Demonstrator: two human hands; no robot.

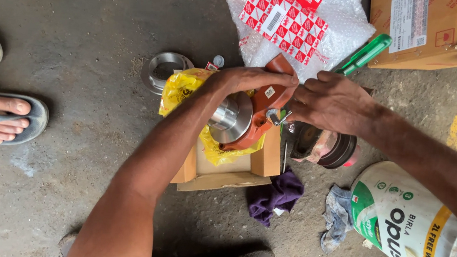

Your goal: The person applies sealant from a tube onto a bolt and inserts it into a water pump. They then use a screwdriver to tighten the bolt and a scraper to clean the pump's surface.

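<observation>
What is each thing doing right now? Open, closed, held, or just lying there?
Orange metal part: held by both hands over the small box.
Left hand: gripping the part's top.
Right hand: touching the part's side.
Small cardboard box: open, yellow plastic bag spilling out.
Metal ring: lying loose on the floor.
Purple rag: crumpled on the floor.
Big cardboard box: flap open.
</observation>
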